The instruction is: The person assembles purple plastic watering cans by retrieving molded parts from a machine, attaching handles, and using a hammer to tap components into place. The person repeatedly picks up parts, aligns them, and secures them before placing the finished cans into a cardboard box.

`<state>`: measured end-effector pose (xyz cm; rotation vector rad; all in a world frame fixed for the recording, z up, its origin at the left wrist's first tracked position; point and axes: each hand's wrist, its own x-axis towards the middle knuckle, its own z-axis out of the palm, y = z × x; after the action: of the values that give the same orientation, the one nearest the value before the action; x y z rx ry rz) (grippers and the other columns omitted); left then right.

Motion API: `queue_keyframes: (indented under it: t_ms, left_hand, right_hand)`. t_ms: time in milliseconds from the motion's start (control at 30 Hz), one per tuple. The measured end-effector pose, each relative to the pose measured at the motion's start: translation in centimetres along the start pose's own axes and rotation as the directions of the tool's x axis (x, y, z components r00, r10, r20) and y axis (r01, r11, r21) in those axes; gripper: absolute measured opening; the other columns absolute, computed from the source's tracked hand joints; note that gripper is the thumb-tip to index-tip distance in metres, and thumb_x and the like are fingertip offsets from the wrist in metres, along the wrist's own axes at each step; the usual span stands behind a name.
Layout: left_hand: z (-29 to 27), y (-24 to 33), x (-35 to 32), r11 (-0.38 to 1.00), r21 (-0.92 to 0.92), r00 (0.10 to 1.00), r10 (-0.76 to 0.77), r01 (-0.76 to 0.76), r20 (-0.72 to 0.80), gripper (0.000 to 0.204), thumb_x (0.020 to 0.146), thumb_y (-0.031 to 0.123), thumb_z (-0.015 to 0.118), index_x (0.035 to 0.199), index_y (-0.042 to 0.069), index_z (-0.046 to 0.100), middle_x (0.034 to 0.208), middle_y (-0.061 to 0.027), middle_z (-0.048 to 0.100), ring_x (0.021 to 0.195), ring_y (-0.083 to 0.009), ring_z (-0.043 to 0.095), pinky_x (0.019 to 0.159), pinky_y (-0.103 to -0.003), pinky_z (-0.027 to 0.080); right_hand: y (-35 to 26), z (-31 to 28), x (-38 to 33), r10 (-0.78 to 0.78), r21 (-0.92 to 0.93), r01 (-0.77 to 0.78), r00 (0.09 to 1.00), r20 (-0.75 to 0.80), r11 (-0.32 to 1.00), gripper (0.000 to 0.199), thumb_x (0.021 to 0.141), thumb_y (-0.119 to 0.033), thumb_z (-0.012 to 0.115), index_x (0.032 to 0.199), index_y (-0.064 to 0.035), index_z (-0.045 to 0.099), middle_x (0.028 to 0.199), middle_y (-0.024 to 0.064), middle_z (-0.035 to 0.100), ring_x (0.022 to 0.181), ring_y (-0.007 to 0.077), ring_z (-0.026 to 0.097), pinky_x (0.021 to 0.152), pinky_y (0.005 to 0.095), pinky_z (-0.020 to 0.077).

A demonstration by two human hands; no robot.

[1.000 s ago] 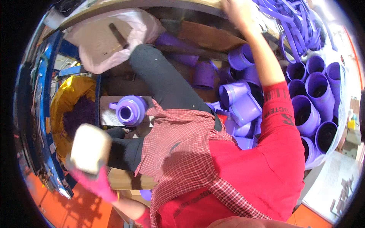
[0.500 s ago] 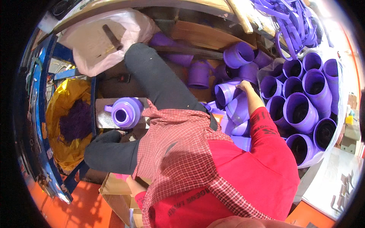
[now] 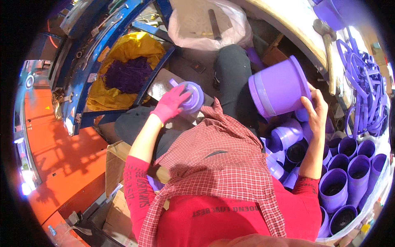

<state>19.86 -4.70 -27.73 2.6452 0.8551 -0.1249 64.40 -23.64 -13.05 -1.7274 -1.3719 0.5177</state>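
My right hand (image 3: 316,106) grips a large purple plastic cylinder (image 3: 277,88) by its flanged end, fingers and thumb on the rim. Ridged rings circle its other end, and it is held tilted on its side above the pile. In a pink glove, my left hand (image 3: 170,103) lies with fingers spread on a smaller round purple plastic piece (image 3: 194,99). This piece has a side handle and a stepped ring, and it rests on a grey metal plate (image 3: 162,82) between my legs.
Loose purple cylinders (image 3: 286,133) lie below my right hand. A bag of upright purple containers (image 3: 334,183) stands at the right. Purple straps (image 3: 362,82) and a hammer (image 3: 325,31) lie on the bench. A yellow bag (image 3: 111,99) holds purple shavings; a cardboard box (image 3: 117,158) sits left.
My right hand has lifted the purple cylinder out of the pile. My left hand has come up from the cardboard box onto the handled purple piece. The view has turned.
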Motion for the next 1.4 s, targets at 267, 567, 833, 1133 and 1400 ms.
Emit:
queue_keyframes:
  t_ms: [267,567,833,1133,1400]
  left_hand:
    - [-0.4,-2.0,-12.8,0.161,-0.967,0.628,-0.737,-0.197,-0.251,0.085,0.085,0.032,0.073,0.151,0.0,0.032,0.149,-0.0141,0.044,0.136,-0.0245,0.043,0.114,-0.036,0.033]
    - [6.6,0.2,-14.4,0.508,-0.84,0.549,-0.654,-0.192,-0.52,0.038,0.099,0.004,0.052,0.137,0.002,0.054,0.138,-0.01,0.055,0.125,-0.0219,0.052,0.104,-0.036,0.043]
    - [3.1,0.8,-13.3,-0.195,-0.902,0.661,-0.74,-0.385,-0.123,0.04,0.107,0.031,0.045,0.135,0.005,0.055,0.122,-0.0036,0.064,0.109,-0.0152,0.06,0.095,-0.032,0.05]
    - [2.7,0.6,-12.2,-0.185,-0.917,0.564,-0.824,-0.353,-0.05,0.051,0.106,0.041,0.044,0.14,0.004,0.051,0.135,-0.0035,0.058,0.12,-0.0134,0.054,0.106,-0.032,0.04]
    - [-3.9,1.6,-11.2,-0.242,-0.61,0.524,-0.781,-0.755,-0.338,0.05,0.102,0.03,0.052,0.144,0.003,0.045,0.139,-0.0072,0.054,0.128,-0.0206,0.051,0.113,-0.039,0.034]
  right_hand:
    - [-0.4,11.5,6.5,-0.093,0.538,0.172,0.981,-0.171,0.825,0.016,0.092,-0.012,0.068,0.098,-0.0032,0.056,0.119,0.0108,0.064,0.103,0.0144,0.056,0.096,0.0307,0.0415]
    - [-4.0,14.1,7.1,-0.361,0.517,0.434,0.901,-0.241,0.738,0.016,0.095,-0.009,0.062,0.093,-0.0058,0.047,0.096,0.0083,0.057,0.084,0.0124,0.05,0.079,0.0274,0.0419]
    - [-3.3,13.0,5.2,-0.459,0.613,0.509,0.851,-0.255,0.604,0.023,0.094,-0.016,0.068,0.098,-0.0057,0.047,0.117,0.0227,0.062,0.107,0.0244,0.058,0.097,0.0391,0.0426]
    - [-2.6,13.1,4.8,-0.491,0.524,0.593,0.803,-0.337,0.611,0.026,0.094,-0.021,0.068,0.094,-0.0063,0.047,0.089,0.0082,0.058,0.081,0.016,0.054,0.079,0.0331,0.0455]
    - [-1.6,14.5,3.7,-0.197,0.736,0.234,0.971,-0.138,0.635,0.023,0.094,-0.019,0.07,0.094,-0.0068,0.051,0.097,0.0037,0.059,0.085,0.0085,0.049,0.077,0.0245,0.0397]
